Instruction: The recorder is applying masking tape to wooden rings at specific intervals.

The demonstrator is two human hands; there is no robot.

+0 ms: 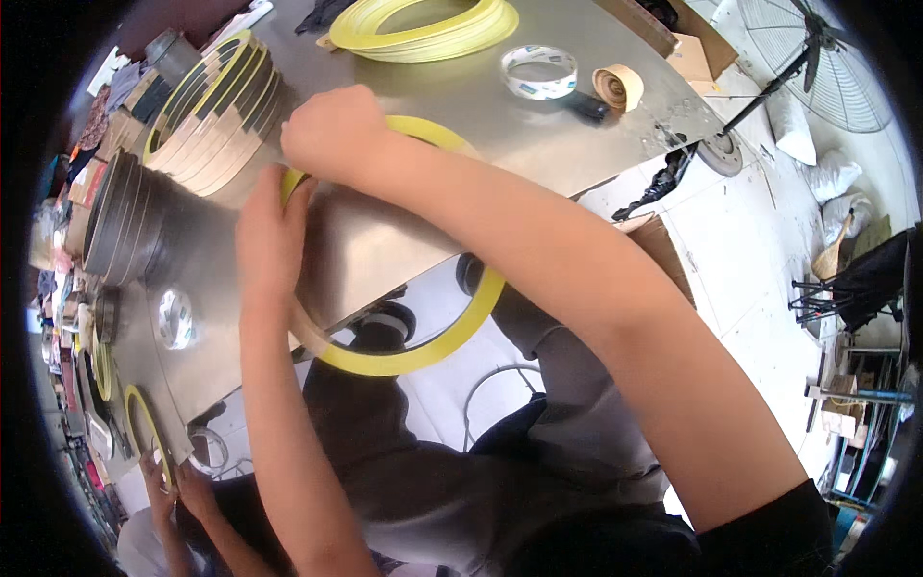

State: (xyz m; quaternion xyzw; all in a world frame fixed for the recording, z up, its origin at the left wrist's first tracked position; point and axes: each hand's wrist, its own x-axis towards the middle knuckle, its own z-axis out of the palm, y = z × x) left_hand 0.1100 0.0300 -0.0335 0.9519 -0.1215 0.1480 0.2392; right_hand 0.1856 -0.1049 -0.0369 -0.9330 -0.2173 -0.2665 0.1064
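Note:
A large flat ring (409, 361), mostly yellow with paler tan stretches, leans across the table's front edge above my lap. My left hand (272, 226) grips its left side, with fingers and thumb closed on the band. Just above, my right hand (332, 133) is curled into a fist over the ring's upper left part. Its fingertips face away, so what they pinch is hidden. My right forearm crosses in front of the ring.
On the metal table (615, 125) are yellow rings (423, 38), a white tape roll (538, 72), a tan tape roll (617, 88), upright yellow-edged hoops (216, 115), dark hoops (125, 221) and a clear roll (176, 319). Another person's hands (178, 481) hold a yellow ring. A fan (817, 43) stands right.

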